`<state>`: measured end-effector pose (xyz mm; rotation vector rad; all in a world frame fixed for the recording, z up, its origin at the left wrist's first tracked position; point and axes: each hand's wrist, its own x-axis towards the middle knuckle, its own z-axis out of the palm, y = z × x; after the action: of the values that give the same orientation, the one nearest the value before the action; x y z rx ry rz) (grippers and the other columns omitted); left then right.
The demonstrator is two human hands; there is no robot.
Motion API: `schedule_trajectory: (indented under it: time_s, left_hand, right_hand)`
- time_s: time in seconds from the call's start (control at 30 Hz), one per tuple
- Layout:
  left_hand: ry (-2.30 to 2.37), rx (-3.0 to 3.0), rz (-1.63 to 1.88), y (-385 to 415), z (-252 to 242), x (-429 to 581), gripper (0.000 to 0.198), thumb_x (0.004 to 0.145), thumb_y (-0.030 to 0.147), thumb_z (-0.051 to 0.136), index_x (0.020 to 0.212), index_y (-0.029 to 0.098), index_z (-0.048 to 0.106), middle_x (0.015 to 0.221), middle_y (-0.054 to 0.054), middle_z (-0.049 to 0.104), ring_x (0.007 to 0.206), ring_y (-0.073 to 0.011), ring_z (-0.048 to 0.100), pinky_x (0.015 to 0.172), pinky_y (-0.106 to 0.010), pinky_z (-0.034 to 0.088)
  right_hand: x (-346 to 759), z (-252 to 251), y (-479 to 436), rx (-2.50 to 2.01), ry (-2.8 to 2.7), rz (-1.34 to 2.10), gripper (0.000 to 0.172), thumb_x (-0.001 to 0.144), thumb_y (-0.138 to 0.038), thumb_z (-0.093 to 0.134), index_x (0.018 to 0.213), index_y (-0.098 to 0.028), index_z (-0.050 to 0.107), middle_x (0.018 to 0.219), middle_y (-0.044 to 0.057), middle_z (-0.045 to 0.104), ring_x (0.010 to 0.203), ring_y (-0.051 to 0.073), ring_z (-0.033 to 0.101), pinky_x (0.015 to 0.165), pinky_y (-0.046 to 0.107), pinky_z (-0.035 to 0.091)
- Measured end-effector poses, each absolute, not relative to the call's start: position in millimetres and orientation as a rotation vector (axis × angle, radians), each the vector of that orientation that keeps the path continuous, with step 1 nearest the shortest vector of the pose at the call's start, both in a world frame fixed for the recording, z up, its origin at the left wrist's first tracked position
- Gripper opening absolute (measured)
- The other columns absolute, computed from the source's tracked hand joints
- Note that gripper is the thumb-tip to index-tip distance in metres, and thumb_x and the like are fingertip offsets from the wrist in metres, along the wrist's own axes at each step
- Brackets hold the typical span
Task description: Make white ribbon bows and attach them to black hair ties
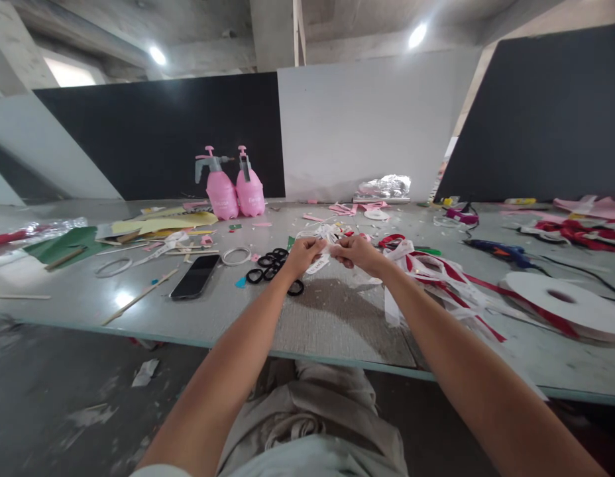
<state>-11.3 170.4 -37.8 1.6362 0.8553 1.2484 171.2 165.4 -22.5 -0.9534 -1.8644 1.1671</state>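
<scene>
My left hand [303,257] and my right hand [358,254] meet above the worktable, thumbs and fingertips pinched together. Between them is a white ribbon [318,265] with dark print, its tail hanging below the fingers of my left hand. Both hands appear to grip this ribbon; the exact fold at the fingertips is too small to make out. Several black rings [270,264] lie beside my left hand. To the right of my right hand is a tangle of red and white ribbon [441,278], near red-handled scissors [391,240].
A phone [195,277], a clear tape ring [236,256] and a thin wooden stick [141,297] lie on the left. Two pink spray bottles [222,193] stand at the back. On the right are a ribbon spool [576,298] and a blue glue gun [501,252] with its cord.
</scene>
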Motion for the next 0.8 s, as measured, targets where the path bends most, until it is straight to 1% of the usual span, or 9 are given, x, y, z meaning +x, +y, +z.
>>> schedule_trajectory:
  time_s: [0.1, 0.17, 0.23, 0.33, 0.5, 0.6, 0.7, 0.8]
  left_hand:
    - [0.865, 1.562, 1.312, 172, -38, -11, 0.049, 0.070, 0.055, 0.066, 0.057, 0.017, 0.039, 0.049, 0.008, 0.027, 0.042, -0.0026, 0.026, 0.046, -0.020, 0.026]
    - [0.867, 1.548, 1.323, 173, -39, -11, 0.049, 0.070, 0.055, 0.066, 0.057, 0.017, 0.039, 0.049, 0.008, 0.026, 0.042, -0.0026, 0.026, 0.046, -0.020, 0.027]
    - [0.877, 1.577, 1.318, 174, -39, -12, 0.048, 0.070, 0.055, 0.065, 0.055, 0.017, 0.040, 0.048, 0.008, 0.027, 0.042, -0.0030, 0.027, 0.045, -0.020, 0.025]
    - [0.893, 1.636, 1.319, 174, -40, -14, 0.048, 0.072, 0.054, 0.064, 0.053, 0.016, 0.041, 0.047, 0.007, 0.031, 0.043, -0.0034, 0.028, 0.044, -0.020, 0.022]
    - [0.901, 1.631, 1.337, 173, -39, -14, 0.048, 0.073, 0.053, 0.062, 0.053, 0.016, 0.041, 0.046, 0.006, 0.031, 0.043, -0.0037, 0.026, 0.044, -0.021, 0.019]
    - [0.923, 1.621, 1.355, 172, -38, -14, 0.050, 0.074, 0.054, 0.062, 0.052, 0.016, 0.037, 0.047, 0.007, 0.029, 0.044, -0.0035, 0.026, 0.045, -0.021, 0.021]
    - [0.951, 1.607, 1.382, 172, -38, -14, 0.050, 0.073, 0.054, 0.063, 0.052, 0.016, 0.037, 0.047, 0.007, 0.029, 0.044, -0.0035, 0.028, 0.046, -0.020, 0.023]
    - [0.973, 1.576, 1.359, 172, -38, -15, 0.050, 0.072, 0.057, 0.064, 0.054, 0.016, 0.041, 0.046, 0.006, 0.034, 0.041, -0.0037, 0.032, 0.043, -0.020, 0.024]
  right_hand:
    - [171, -23, 165, -0.937, -1.867, 1.189, 0.043, 0.073, -0.054, 0.069, 0.059, -0.017, 0.049, 0.048, -0.005, 0.042, 0.039, 0.004, 0.030, 0.039, 0.022, 0.019]
    - [171, -23, 164, -0.920, -1.874, 1.196, 0.043, 0.073, -0.053, 0.069, 0.061, -0.018, 0.048, 0.046, -0.007, 0.039, 0.039, 0.004, 0.028, 0.040, 0.022, 0.018]
    - [171, -22, 163, -0.906, -1.877, 1.225, 0.042, 0.073, -0.053, 0.069, 0.062, -0.018, 0.049, 0.044, -0.008, 0.037, 0.038, 0.004, 0.026, 0.040, 0.022, 0.017]
    - [171, -20, 161, -0.909, -1.896, 1.266, 0.044, 0.072, -0.053, 0.070, 0.059, -0.019, 0.044, 0.040, -0.009, 0.033, 0.037, 0.004, 0.024, 0.039, 0.023, 0.016]
    - [170, -18, 159, -0.929, -1.930, 1.215, 0.045, 0.073, -0.053, 0.068, 0.058, -0.020, 0.041, 0.040, -0.008, 0.036, 0.038, 0.005, 0.027, 0.041, 0.023, 0.019]
    - [170, -17, 158, -0.953, -1.953, 1.159, 0.045, 0.074, -0.054, 0.065, 0.057, -0.021, 0.040, 0.043, -0.006, 0.040, 0.040, 0.006, 0.030, 0.043, 0.023, 0.022]
    - [171, -18, 162, -1.041, -1.993, 1.040, 0.044, 0.075, -0.056, 0.062, 0.059, -0.020, 0.043, 0.048, -0.005, 0.044, 0.042, 0.006, 0.032, 0.043, 0.023, 0.023]
    - [172, -21, 168, -1.125, -2.034, 0.675, 0.041, 0.075, -0.053, 0.062, 0.058, -0.019, 0.048, 0.050, -0.003, 0.046, 0.048, 0.008, 0.036, 0.047, 0.023, 0.025]
